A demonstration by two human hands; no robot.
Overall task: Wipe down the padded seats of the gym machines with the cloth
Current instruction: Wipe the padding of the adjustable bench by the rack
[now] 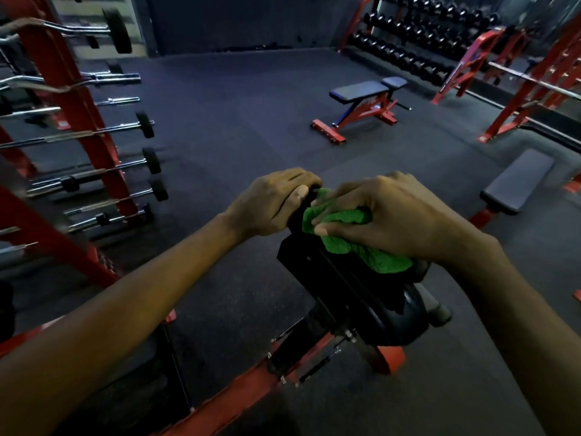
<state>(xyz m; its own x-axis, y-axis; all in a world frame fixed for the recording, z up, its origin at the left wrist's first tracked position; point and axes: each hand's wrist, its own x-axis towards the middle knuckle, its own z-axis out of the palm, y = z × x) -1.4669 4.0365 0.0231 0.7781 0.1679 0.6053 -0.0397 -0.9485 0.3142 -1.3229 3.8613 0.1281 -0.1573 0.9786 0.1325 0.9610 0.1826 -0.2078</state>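
Cloth (345,243) bunched in the curled fingers of the right hand (393,215) may skip patches — and the left hand (276,202), fingers gripping the pad (314,265), covers some.

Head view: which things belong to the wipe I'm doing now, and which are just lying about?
In the job: green cloth, gripped by right hand; black pad under it, held by left hand.
Lying about: barbell rack, dumbbell rack, far bench, near bench (possibly later wipes).

Head-worn camera looks forward and down, close over both hands.
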